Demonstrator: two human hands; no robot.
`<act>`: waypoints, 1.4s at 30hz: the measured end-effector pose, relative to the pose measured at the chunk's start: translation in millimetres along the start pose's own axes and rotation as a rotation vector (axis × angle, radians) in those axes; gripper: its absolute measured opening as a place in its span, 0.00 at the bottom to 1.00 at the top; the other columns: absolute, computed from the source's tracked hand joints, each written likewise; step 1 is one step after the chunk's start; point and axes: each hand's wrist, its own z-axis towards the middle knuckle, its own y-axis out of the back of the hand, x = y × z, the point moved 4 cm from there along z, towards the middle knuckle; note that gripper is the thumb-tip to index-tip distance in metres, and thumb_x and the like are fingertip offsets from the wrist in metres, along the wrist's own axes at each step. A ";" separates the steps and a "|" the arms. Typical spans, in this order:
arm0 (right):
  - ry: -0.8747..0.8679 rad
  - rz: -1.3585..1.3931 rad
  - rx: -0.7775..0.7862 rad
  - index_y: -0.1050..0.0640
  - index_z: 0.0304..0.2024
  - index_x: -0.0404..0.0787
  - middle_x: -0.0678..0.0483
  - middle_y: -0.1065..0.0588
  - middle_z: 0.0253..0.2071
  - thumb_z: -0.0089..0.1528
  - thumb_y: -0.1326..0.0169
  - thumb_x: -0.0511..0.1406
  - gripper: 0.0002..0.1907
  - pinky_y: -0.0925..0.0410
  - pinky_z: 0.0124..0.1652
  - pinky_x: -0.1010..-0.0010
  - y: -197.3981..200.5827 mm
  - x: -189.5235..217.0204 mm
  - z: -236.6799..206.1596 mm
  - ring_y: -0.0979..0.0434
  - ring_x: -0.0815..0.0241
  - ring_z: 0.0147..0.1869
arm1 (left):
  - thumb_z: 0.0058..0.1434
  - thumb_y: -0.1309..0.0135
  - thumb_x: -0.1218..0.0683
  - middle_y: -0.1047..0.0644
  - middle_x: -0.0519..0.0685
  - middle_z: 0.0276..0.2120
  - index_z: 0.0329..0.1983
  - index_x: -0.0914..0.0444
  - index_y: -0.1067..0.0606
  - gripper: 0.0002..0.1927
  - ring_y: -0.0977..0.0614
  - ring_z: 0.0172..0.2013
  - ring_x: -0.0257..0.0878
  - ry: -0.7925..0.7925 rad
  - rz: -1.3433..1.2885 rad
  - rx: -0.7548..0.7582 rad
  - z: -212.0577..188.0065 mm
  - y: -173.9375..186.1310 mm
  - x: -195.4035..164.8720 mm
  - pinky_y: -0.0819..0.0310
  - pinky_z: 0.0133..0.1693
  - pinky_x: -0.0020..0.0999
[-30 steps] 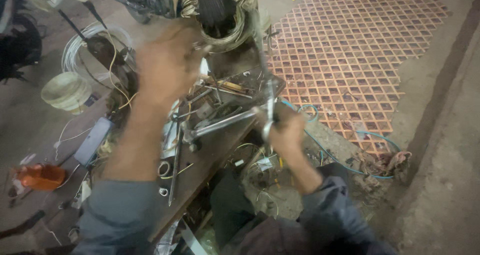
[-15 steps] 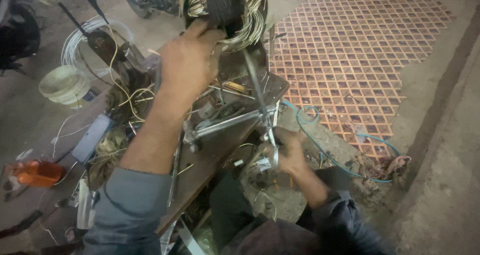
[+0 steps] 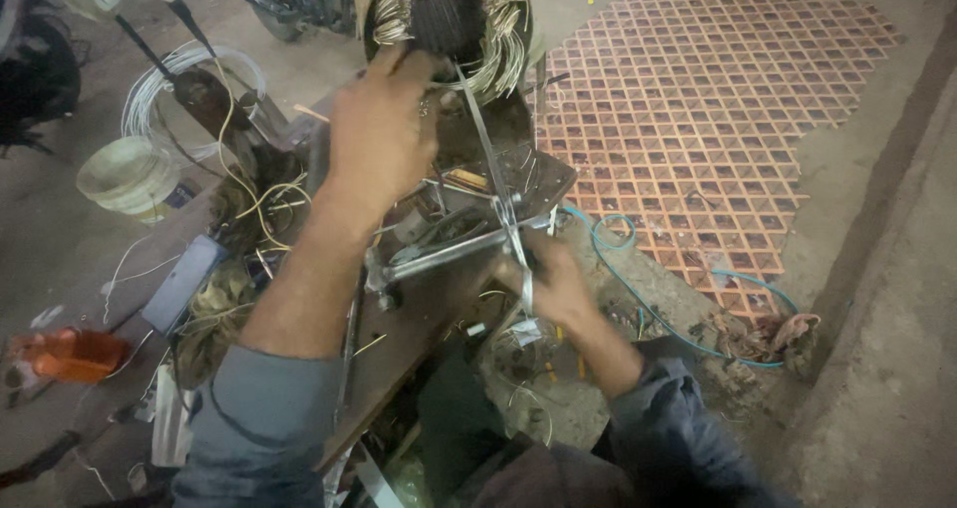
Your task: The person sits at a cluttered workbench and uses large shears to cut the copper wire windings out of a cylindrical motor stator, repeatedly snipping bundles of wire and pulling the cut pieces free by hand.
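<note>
shifted since half a second back: left hand (image 3: 379, 134) now higher and further up the frame, fingertips right at the lower rim of the motor stator (image 3: 449, 19); right hand (image 3: 553, 279) about where it was, slightly up toward the strip.

left hand: fingers curled, back of hand to camera, touching the stator's lower edge; cannot tell if actually gripping or just steadying. right hand: closed around the lower end of the thin metal strip (image 3: 493, 169), near the table edge.

stator sits at the far end of the table (image 3: 419, 338), straight ahead of the left hand, open face toward camera, copper winding ends (image 3: 498, 29) splayed around the bore. strip's long axis runs diagonally from right hand up and slightly left into the stator face. left hand much nearer the stator; right hand well apart from it, linked only through the strip.

metal clamp bar (image 3: 449, 254) lies across the table, crossing under the strip just beside the right hand.

room: table narrow and cluttered, loose wire to the left. right side drops off to floor with red patterned tiles (image 3: 698, 119) and blue cable (image 3: 648, 299) looping near the right forearm. white bucket (image 3: 130, 174) and wire coil (image 3: 179, 79) left, well apart. orange object (image 3: 65, 353) at lower left, too blurred to identify.
</note>
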 end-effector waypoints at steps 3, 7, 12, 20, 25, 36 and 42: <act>0.004 -0.022 -0.047 0.20 0.48 0.37 0.48 0.20 0.37 0.59 0.38 0.51 0.27 0.28 0.43 0.64 6.3 23.7 22.2 0.21 0.56 0.41 | 0.60 0.38 0.57 0.25 0.59 0.50 0.50 0.65 0.27 0.17 0.19 0.43 0.61 -0.013 0.043 -0.021 2.4 0.5 -5.1 0.25 0.41 0.54; -0.035 -0.099 -0.090 0.21 0.47 0.35 0.47 0.20 0.38 0.58 0.37 0.53 0.30 0.28 0.44 0.63 12.4 43.5 44.1 0.20 0.57 0.43 | 0.55 0.38 0.56 0.25 0.61 0.52 0.48 0.67 0.26 0.19 0.20 0.37 0.63 0.030 0.067 -0.047 4.5 -0.8 -8.2 0.25 0.37 0.55; -0.074 -0.031 -0.088 0.22 0.48 0.34 0.46 0.20 0.38 0.58 0.37 0.52 0.30 0.28 0.45 0.63 9.6 55.2 53.9 0.21 0.56 0.42 | 0.62 0.41 0.57 0.24 0.55 0.45 0.41 0.63 0.24 0.07 0.19 0.37 0.59 -0.003 0.070 -0.043 -1.6 -2.5 -7.7 0.25 0.37 0.54; -0.124 -0.182 -0.160 0.18 0.36 0.34 0.47 0.21 0.29 0.54 0.30 0.46 0.22 0.31 0.37 0.64 0.5 46.4 46.9 0.24 0.59 0.33 | 0.61 0.42 0.59 0.24 0.55 0.43 0.38 0.62 0.25 0.05 0.19 0.36 0.59 -0.026 0.059 -0.065 -4.2 -1.8 -5.9 0.26 0.36 0.54; -0.183 0.059 -0.151 0.18 0.34 0.34 0.49 0.22 0.27 0.57 0.31 0.43 0.18 0.31 0.33 0.66 -11.6 38.7 18.3 0.26 0.64 0.31 | 0.61 0.42 0.59 0.23 0.53 0.43 0.42 0.61 0.24 0.07 0.19 0.35 0.59 -0.024 0.025 -0.062 -6.0 -2.9 -4.6 0.26 0.35 0.53; 0.026 -0.091 -0.229 0.19 0.42 0.35 0.50 0.23 0.25 0.56 0.32 0.45 0.22 0.32 0.32 0.66 1.6 64.0 48.2 0.29 0.63 0.28 | 0.53 0.42 0.61 0.24 0.55 0.46 0.43 0.63 0.25 0.13 0.20 0.34 0.59 -0.039 0.130 -0.019 -3.0 -9.0 -3.8 0.25 0.34 0.52; 0.092 -0.104 -0.219 0.18 0.39 0.36 0.48 0.22 0.26 0.59 0.33 0.46 0.19 0.30 0.31 0.64 -21.2 54.7 11.3 0.22 0.54 0.28 | 0.53 0.38 0.60 0.25 0.57 0.51 0.47 0.62 0.24 0.18 0.19 0.40 0.60 -0.080 0.017 -0.067 -4.7 0.7 -7.7 0.24 0.39 0.52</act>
